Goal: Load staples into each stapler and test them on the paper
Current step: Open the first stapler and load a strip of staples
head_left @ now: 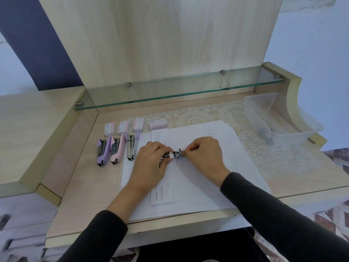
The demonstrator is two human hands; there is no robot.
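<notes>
My left hand and my right hand both grip a small metal stapler over the white paper sheets. The left hand holds its left end, and the right fingertips pinch its right end. To the left lie three staplers with their tops swung open: a purple one, a pink one and a silver one. Behind them stand several small staple boxes in a row. Rows of staples mark the paper.
A clear plastic bin sits at the back right on a lace mat, with a dark object inside. A glass shelf runs across the back. Raised wooden ledges flank the desk left and right.
</notes>
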